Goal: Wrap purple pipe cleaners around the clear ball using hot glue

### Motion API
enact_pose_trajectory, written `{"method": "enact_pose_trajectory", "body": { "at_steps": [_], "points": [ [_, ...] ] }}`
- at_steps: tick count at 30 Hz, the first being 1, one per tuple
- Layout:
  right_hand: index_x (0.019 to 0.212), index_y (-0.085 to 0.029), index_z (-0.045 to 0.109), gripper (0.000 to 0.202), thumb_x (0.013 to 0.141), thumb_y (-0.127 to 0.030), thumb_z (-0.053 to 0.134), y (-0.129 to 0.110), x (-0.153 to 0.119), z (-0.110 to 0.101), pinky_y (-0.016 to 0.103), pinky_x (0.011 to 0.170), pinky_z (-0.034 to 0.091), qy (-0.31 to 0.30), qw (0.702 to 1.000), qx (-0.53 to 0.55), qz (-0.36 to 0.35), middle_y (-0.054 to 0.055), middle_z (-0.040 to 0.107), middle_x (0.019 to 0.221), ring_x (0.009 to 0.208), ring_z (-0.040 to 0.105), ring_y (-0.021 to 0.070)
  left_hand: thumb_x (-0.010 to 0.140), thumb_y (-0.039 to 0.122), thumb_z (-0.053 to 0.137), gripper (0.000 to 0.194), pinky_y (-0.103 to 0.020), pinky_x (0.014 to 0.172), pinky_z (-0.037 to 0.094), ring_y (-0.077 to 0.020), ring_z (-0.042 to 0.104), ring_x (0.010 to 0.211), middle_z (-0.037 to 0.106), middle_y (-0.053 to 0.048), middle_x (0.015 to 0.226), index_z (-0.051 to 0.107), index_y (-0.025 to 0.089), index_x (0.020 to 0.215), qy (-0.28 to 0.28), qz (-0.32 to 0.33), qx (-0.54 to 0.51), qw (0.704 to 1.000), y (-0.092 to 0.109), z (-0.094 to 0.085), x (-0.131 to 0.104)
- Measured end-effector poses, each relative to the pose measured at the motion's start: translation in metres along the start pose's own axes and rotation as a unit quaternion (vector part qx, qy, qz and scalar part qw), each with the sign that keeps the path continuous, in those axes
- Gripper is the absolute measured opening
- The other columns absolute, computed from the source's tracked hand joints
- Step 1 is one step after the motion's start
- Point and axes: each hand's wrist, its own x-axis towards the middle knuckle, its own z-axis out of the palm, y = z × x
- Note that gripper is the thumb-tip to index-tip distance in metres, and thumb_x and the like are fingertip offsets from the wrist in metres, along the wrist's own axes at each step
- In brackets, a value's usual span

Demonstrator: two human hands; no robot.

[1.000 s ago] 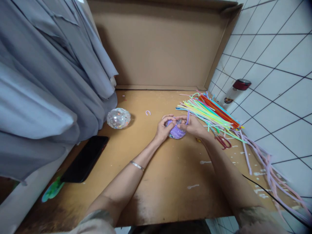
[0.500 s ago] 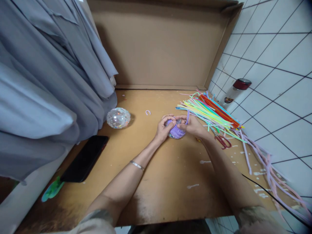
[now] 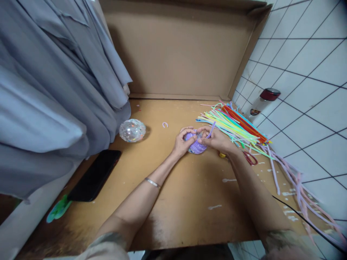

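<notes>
Above the middle of the table, a round ball wrapped in purple pipe cleaner is between my hands. My left hand is closed around its left side, with the thumb across the top. My right hand is at the ball's right side, pinching a purple pipe cleaner whose free end sticks up past the fingers. Part of the ball's surface shows a clear, speckled layer under the purple rows. The underside is hidden by my fingers. A clear speckled ball rests apart on the left.
Many coloured pipe cleaners lie at the right, partly over red-handled scissors. A red-lidded jar stands by the tiled wall. A black phone lies left, near a grey curtain. Cardboard closes the back.
My right hand has shifted slightly to the right, and the purple pipe cleaner's free end now leans further right. My left hand stays on the ball.
</notes>
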Motion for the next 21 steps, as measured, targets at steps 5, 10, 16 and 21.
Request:
{"method": "enact_pose_trajectory", "body": {
  "at_steps": [5, 10, 16, 21],
  "points": [
    [0.083, -0.017, 0.054, 0.036, 0.057, -0.032, 0.075, -0.0035, -0.0032, -0.0025, 0.022, 0.050, 0.031, 0.001, 1.000, -0.003, 0.023, -0.006, 0.052, 0.062, 0.051, 0.041, 0.0068, 0.073, 0.034, 0.070, 0.020, -0.043, 0.104, 0.041, -0.0251, 0.058, 0.116, 0.063, -0.011, 0.112, 0.065, 0.018, 0.084, -0.004, -0.005, 0.000, 1.000, 0.0011, -0.0012, 0.0001],
    [0.066, -0.016, 0.056, 0.028, 0.058, -0.037, 0.073, -0.0044, -0.0026, -0.0028, 0.023, 0.050, 0.031, 0.006, 0.999, -0.037, 0.034, -0.004, 0.053, 0.057, 0.051, 0.041, 0.0072, 0.073, 0.032, 0.069, 0.018, -0.042, 0.104, 0.041, -0.0246, 0.058, 0.116, 0.063, -0.010, 0.110, 0.065, 0.018, 0.084, 0.003, -0.010, -0.007, 1.000, 0.0001, -0.0017, 0.0010],
    [0.061, -0.017, 0.057, 0.021, 0.057, -0.034, 0.069, -0.0032, -0.0013, 0.0006, 0.024, 0.053, 0.035, 0.034, 0.998, -0.031, 0.033, -0.002, 0.054, 0.055, 0.053, 0.045, 0.0094, 0.072, 0.030, 0.069, 0.017, -0.043, 0.105, 0.040, -0.0245, 0.058, 0.116, 0.063, -0.010, 0.112, 0.066, 0.018, 0.083, 0.003, -0.011, -0.015, 1.000, -0.0008, -0.0017, 0.0014],
    [0.058, -0.017, 0.059, 0.016, 0.056, -0.030, 0.067, -0.0010, 0.0005, 0.0024, 0.025, 0.054, 0.038, 0.046, 0.997, -0.056, 0.036, -0.001, 0.055, 0.054, 0.054, 0.047, 0.0108, 0.072, 0.031, 0.069, 0.017, -0.043, 0.105, 0.040, -0.0248, 0.057, 0.117, 0.063, -0.010, 0.112, 0.066, 0.018, 0.083, 0.001, -0.013, -0.013, 1.000, -0.0003, -0.0019, 0.0012]
  ]
}}
